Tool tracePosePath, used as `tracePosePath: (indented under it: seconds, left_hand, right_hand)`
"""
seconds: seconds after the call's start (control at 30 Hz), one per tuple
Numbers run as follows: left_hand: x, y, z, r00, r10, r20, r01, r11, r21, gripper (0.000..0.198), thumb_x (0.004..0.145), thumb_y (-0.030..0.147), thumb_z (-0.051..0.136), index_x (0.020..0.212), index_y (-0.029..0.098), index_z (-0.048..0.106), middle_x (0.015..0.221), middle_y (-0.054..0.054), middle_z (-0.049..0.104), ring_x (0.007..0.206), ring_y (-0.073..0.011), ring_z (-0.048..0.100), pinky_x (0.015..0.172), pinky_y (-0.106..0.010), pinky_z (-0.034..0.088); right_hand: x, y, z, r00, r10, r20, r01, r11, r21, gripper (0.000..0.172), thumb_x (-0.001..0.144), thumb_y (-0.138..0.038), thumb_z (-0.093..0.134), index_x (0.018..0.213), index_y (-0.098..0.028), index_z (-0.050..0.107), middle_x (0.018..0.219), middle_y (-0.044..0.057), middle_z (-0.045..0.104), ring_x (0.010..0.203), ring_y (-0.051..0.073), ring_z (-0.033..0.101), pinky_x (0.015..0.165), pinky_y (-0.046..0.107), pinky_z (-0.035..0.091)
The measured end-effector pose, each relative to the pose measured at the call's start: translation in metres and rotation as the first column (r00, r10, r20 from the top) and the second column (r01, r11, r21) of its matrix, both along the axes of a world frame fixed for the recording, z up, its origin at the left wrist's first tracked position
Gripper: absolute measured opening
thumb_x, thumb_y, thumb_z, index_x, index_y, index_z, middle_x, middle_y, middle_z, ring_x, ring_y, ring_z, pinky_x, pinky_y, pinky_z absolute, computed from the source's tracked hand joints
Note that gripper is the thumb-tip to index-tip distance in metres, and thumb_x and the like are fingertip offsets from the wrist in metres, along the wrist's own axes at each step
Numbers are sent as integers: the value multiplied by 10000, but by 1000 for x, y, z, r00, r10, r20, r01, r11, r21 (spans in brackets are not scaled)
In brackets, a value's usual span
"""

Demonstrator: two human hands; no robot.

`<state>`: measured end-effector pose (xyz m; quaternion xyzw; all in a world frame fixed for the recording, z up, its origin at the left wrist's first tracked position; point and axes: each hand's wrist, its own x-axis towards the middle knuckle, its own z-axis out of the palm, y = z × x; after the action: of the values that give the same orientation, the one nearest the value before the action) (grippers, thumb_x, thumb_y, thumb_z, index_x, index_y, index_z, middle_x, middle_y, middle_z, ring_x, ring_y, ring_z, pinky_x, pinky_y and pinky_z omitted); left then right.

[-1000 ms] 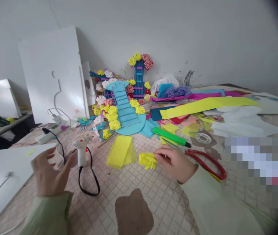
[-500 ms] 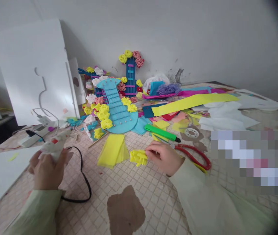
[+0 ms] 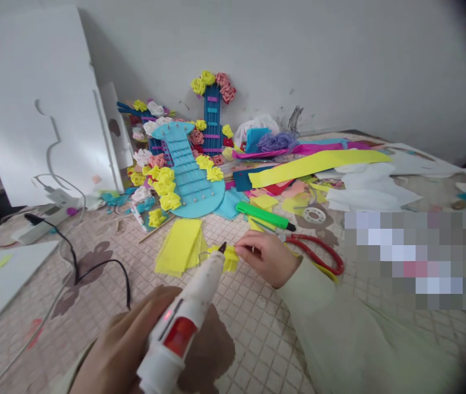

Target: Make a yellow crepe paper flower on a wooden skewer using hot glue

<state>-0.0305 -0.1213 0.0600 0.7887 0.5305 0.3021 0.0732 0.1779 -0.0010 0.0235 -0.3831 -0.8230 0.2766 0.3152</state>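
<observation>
My left hand (image 3: 122,345) is wrapped round a white hot glue gun (image 3: 192,312) with a red panel and a lit red light. Its dark nozzle points at the yellow crepe paper flower (image 3: 230,260) and partly covers it from my view. My right hand (image 3: 268,257) pinches that flower's right side between thumb and fingertips, low over the table. Folded yellow crepe paper (image 3: 179,246) lies just left of the flower. Behind stands a light-blue guitar shape (image 3: 194,180) with strings, pins and yellow flowers along its edges.
Red-handled scissors (image 3: 319,251) and a green cutter knife (image 3: 266,215) lie beyond my right hand. A tape roll (image 3: 314,215) is behind them. At left are a power strip (image 3: 38,224), a black cord (image 3: 124,273) and a white board (image 3: 48,109). A yellow strip (image 3: 319,167) crosses the back.
The glue gun has come from the far left to the middle, its nozzle now at the yellow flower. My right hand keeps its pinch on the flower. The view has shifted slightly.
</observation>
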Motion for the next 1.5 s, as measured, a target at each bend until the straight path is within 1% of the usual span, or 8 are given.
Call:
tracePosePath:
  seconds: [0.07,0.13,0.37,0.73,0.97,1.2,1.33,1.5]
  left_hand:
    - [1,1,-2,995,-88,-47,84,994,-75,286,783,354,401,1039,263,488,838,-14,617,672,-142,615,534,-188,483]
    - [-1,2,-6,991,-115,-69,105,986,-128,313,772,362,406,1059,256,471,854,-19,617,687,-149,619,558,-201,490]
    - [-3,2,-17,999,-46,-23,40,973,-229,228,767,365,437,947,246,509,798,-14,654,627,-161,619,519,-218,488]
    - [-5,4,-23,994,-65,-83,50,984,-171,280,794,416,406,1011,253,474,801,-5,658,662,-150,633,466,-179,461]
    - [-2,7,-19,993,-78,-94,65,989,-135,242,814,432,371,941,256,479,653,26,633,511,-124,599,441,-183,440]
    - [-3,9,-15,976,-93,-198,86,995,-44,256,819,442,349,962,253,445,654,27,636,470,-117,594,428,-175,439]
    - [-6,9,-16,971,-100,-218,87,994,-69,252,829,426,328,975,251,435,612,35,620,458,-115,591,421,-166,439]
    - [-8,8,-18,966,-64,-251,59,998,-28,256,821,443,321,955,258,437,566,38,590,413,-120,560,418,-178,433]
  right_hand:
    - [0,-1,1,1000,-4,-9,4,1000,-14,154,769,-129,487,693,-124,621,676,35,584,627,111,507,562,218,373]
    - [0,-1,3,1000,-6,-11,6,1000,-25,154,769,-126,488,694,-127,622,684,35,586,638,112,512,569,217,376]
    - [0,-3,6,1000,-10,16,10,998,-59,146,773,-127,496,719,-129,631,703,34,588,647,112,515,574,217,376]
    - [-1,-2,6,1000,-4,14,5,999,-47,139,772,-122,511,737,-111,645,703,45,591,660,119,525,593,225,381]
    - [0,-3,6,1000,-6,14,6,999,-32,148,773,-119,504,719,-118,642,687,35,585,651,113,517,585,220,376]
    - [0,-3,7,1000,-12,16,13,999,-47,142,772,-122,511,729,-122,646,705,36,600,660,111,520,589,217,374]
    - [0,-3,7,1000,-16,26,17,999,-45,141,771,-128,511,726,-128,645,697,31,596,652,109,515,582,216,370]
    - [0,-3,7,999,-14,30,16,999,-51,147,775,-131,509,733,-116,649,696,39,599,646,111,512,575,219,367]
